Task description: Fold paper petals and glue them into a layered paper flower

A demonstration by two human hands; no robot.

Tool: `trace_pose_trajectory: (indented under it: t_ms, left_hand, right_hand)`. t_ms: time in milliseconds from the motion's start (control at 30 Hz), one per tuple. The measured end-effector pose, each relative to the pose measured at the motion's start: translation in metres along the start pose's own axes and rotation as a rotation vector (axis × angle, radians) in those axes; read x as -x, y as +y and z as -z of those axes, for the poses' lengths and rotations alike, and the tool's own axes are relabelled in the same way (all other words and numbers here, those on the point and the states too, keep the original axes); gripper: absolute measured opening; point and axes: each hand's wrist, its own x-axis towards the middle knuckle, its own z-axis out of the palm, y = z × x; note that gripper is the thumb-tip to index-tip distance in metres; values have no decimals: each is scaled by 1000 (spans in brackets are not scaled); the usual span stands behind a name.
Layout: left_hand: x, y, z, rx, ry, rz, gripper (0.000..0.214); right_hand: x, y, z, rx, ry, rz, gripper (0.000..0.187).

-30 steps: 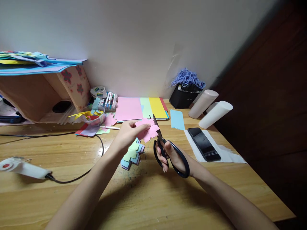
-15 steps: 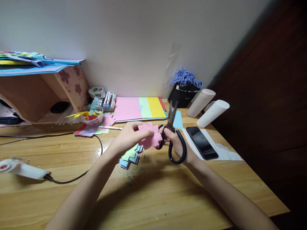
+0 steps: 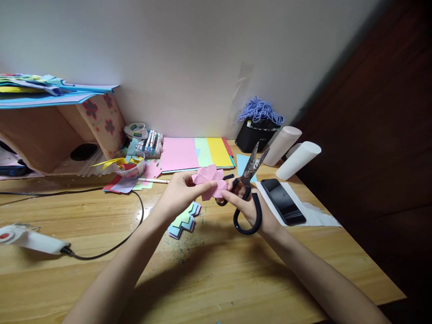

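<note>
Between the thumb and fingers of my left hand (image 3: 184, 191) is a pink paper flower (image 3: 209, 177), held up above the table with creases across its petals. My right hand (image 3: 245, 204) has the black-handled scissors (image 3: 248, 175) hooked on it, blades parted and pointing away from me. Its thumb and fingertips touch the flower's right edge. Below my left hand, a stack of cut paper shapes (image 3: 184, 220) in green, blue and purple lies on the wood, partly hidden by my wrist.
Coloured paper sheets (image 3: 178, 153) lie by the wall. A phone (image 3: 283, 201) rests on white paper at right, near two white rolls (image 3: 299, 159). At left are a tub of scraps (image 3: 130, 166), a white corded glue gun (image 3: 37, 238) and a cardboard box (image 3: 97, 121).
The scissor blades have spread apart and swung to the right. My right thumb has moved left onto the flower, which is slightly higher and turned.
</note>
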Motion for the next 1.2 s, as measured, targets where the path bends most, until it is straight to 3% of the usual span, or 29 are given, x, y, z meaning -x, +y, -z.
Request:
trace_pose_trajectory:
  t_ms: [167, 333, 633, 833, 1200]
  left_hand:
    - [2, 4, 0, 119, 21, -14, 22]
    - [2, 4, -1, 201, 24, 22, 27]
    - [2, 1, -4, 204, 61, 52, 28]
    - [1, 2, -4, 186, 95, 87, 28]
    - [-1, -1, -4, 195, 136, 90, 28]
  right_hand:
    - [8, 7, -7, -207, -252, -149, 55]
    - [16, 11, -12, -100, -377, -109, 66]
    - [20, 15, -13, 82, -298, -70, 62]
    - [21, 17, -12, 159, -267, -139, 61]
    - [21, 22, -15, 101, -164, -203, 51]
